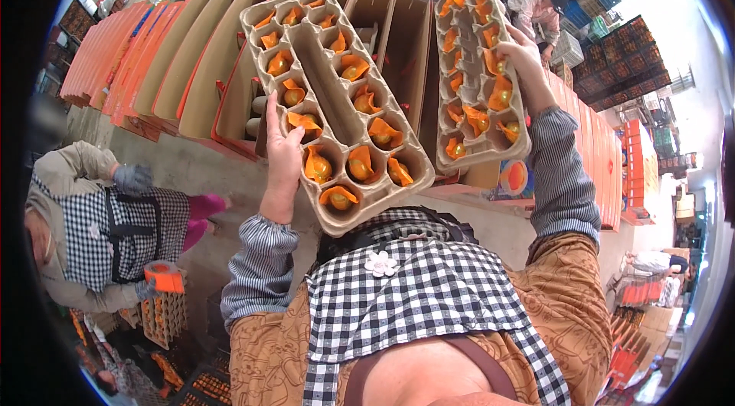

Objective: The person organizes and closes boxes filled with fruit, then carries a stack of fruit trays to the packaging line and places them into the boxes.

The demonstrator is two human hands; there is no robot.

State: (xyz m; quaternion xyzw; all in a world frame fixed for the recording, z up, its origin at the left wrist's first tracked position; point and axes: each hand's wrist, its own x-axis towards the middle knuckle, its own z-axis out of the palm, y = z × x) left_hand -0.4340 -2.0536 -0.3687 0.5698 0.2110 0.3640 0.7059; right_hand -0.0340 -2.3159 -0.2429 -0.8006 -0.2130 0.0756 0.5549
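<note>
My left hand [283, 155] grips the left edge of a grey-brown moulded pulp tray [331, 92], its thumb over the rim. The tray's cups hold small yellow-green fruits [318, 167], each in a piece of orange paper, around a long middle channel. My right hand [524, 61] is closed on the right edge of a second pulp tray [484, 152], with similar wrapped fruits [476, 121] in its cups. Both trays are raised and tilted in front of my body, apart from each other. Behind them stand open cardboard cartons [402, 50]; the trays hide part of these.
A row of orange-sided cartons [115, 61] runs off to the left; more cartons [605, 168] stand at right. Close on the left is a co-worker [99, 230] in a checked apron, near an orange tape dispenser [164, 277]. Another person [536, 11] bends over at the far right.
</note>
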